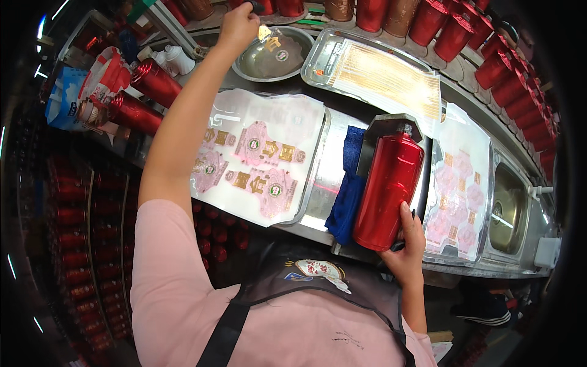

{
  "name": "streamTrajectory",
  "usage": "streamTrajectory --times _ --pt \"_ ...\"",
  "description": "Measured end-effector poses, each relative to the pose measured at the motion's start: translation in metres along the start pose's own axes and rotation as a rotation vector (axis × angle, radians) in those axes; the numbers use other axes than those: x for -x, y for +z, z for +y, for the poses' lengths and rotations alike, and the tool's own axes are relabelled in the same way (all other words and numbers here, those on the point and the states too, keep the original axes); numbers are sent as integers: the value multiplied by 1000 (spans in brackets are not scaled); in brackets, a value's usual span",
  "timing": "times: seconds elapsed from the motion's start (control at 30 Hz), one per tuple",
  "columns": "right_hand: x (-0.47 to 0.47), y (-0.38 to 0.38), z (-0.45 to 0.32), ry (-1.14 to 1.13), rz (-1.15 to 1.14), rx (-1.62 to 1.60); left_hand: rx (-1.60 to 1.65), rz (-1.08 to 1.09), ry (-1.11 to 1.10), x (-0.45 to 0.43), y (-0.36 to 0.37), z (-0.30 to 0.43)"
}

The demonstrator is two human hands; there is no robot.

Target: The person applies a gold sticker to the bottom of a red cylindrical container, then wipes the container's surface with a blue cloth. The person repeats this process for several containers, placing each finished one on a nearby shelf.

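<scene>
My left hand (239,25) is stretched over the far rim of a round steel basin (238,69), its fingers pinched at the upper end of a clear decal (273,43) with gold characters. The decal's lower part lies in the basin's liquid; the exact grip is small and hard to see. A dark cover shows at a fingertip. In my right hand (408,247) is the base end of a glossy red bottle (390,192), thumb along its side. The bottle's neck rests toward a metal holder (394,120). A blue cloth (346,192) lies left of the bottle.
A tray (316,183) of pink-and-gold decals lies on the steel counter, with another decal tray (458,183) right of the bottle. A tray with gold-striped sheets (385,73) stands behind. Red bottles (451,36) line a conveyor; a sink (506,208) is far right.
</scene>
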State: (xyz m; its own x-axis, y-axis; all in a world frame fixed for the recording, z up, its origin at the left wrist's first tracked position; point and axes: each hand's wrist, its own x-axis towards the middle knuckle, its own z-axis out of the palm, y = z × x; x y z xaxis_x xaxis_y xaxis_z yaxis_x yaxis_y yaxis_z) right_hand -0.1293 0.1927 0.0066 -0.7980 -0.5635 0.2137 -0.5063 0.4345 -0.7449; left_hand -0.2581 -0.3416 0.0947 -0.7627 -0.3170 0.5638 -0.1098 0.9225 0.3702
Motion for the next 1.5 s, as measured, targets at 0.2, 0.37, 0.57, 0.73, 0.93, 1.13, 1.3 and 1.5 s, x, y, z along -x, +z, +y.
streamTrajectory --times 0.2,0.37,0.57,0.73,0.93,1.13,1.3,1.5 --pt "0 3 3 -45 51 -37 -173 -100 -84 -2 94 -82" --pt "-1 2 2 -52 63 -42 -39 -67 -108 12 82 -57" --pt "-3 -5 3 -143 37 50 478 -15 -53 49 -16 62" --pt "-2 -11 0 44 -42 -43 505 -223 141 105 -79 178" --pt "-10 -30 -7 96 -133 -249 661 -416 467 131 -110 251" --pt "-5 -33 -4 350 -38 -733 943 -683 279 129 -66 284" --pt "-12 -11 -8 259 50 -678 823 -778 115 135 -9 272" --pt "-14 -5 -20 334 58 -453 830 -781 111 135 6 268"
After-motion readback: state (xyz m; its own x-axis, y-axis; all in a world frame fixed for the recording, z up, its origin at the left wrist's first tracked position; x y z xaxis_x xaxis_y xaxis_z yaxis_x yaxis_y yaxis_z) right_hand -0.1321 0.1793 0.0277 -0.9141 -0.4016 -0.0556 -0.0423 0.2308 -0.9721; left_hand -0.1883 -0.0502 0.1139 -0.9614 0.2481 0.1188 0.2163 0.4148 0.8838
